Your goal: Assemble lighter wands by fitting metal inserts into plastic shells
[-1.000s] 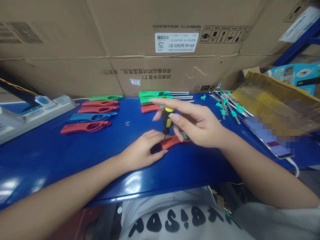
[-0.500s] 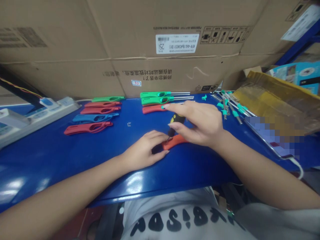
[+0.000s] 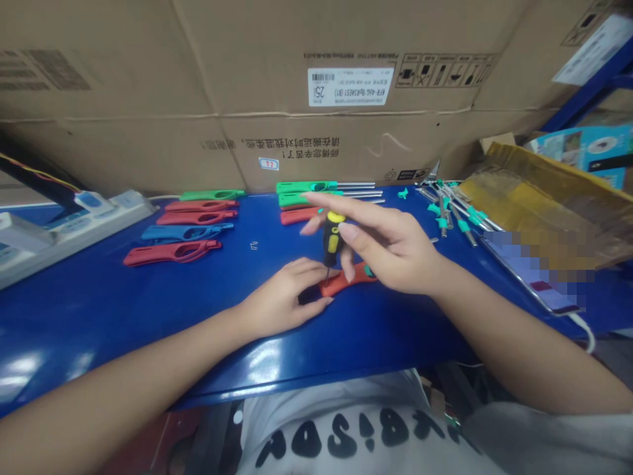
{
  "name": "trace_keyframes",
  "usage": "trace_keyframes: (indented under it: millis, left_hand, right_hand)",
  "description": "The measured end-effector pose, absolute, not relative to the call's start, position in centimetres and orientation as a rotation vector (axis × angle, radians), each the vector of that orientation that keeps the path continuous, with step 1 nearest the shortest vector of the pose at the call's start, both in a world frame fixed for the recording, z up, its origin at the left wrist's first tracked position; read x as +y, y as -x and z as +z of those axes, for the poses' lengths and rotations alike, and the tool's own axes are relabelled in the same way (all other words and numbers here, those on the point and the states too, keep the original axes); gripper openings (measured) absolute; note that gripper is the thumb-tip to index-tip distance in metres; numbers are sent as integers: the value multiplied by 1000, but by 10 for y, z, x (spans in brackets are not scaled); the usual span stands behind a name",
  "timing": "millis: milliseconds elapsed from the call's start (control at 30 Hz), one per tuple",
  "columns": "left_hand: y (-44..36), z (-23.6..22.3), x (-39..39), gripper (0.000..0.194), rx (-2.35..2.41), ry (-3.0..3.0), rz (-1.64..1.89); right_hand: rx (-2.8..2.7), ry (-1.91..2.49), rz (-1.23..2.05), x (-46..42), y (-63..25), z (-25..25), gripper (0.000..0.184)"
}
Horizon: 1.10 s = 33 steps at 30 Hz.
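Note:
My left hand (image 3: 284, 297) pinches the near end of an orange-red lighter (image 3: 353, 276) flat against the blue table. Upright above that same end stands a black and yellow screwdriver (image 3: 333, 241), its tip on the lighter body. The thumb and fingers of my right hand (image 3: 398, 251) are around the screwdriver handle, with the index finger stretched past its top. Part of the lighter's far end, near a teal trigger (image 3: 368, 270), is hidden behind the right hand. A few tiny screws (image 3: 254, 245) lie on the table to the left.
Red, blue and green handle shells (image 3: 173, 253) lie in a row on the left, beside a white power strip (image 3: 123, 204). Lighters with metal tubes (image 3: 306, 187) are behind my hands. Metal tubes with teal parts (image 3: 462, 224), a phone (image 3: 531, 270) and a cardboard wall (image 3: 173, 152) surround the work.
The screwdriver was tilted to the right half a second ago and is upright again now. My right hand has shifted slightly left with it. My left hand stays on the lighter.

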<state>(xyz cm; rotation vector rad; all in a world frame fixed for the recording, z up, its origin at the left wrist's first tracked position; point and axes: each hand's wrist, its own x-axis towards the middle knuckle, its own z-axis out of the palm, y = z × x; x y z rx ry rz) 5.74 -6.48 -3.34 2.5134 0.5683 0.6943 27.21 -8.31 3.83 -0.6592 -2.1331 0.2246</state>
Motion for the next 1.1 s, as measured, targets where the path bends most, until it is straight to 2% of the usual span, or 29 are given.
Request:
trace_keyframes:
  millis: [67, 200, 400, 567, 767, 933, 1100]
  left_hand:
    - [-57, -33, -65, 29, 563, -2515, 683]
    - [-57, -33, -65, 32, 551, -2508, 679]
    - [-57, -34, -65, 33, 566, -2515, 703]
    - [-56, -33, -65, 34, 557, -2514, 667]
    - [-57, -34, -65, 36, 563, -2511, 695]
    - [-57, -33, -65, 35, 542, -2500, 683]
    - [-57, -32, -66, 37, 590, -2499, 686]
  right_hand:
    - [-2114, 661, 221, -83, -273, 39, 32]
    - [-2039, 664, -42, -80, -276, 37, 30]
    - [-2082, 646, 496, -79, -278, 37, 39]
    - [-2057, 629, 84, -77, -278, 36, 33]
    - [-2107, 635, 343, -78, -275, 38, 35]
    - [-2039, 632, 66, -76, -277, 36, 33]
    - [-2071, 659, 415, -76, -276, 37, 35]
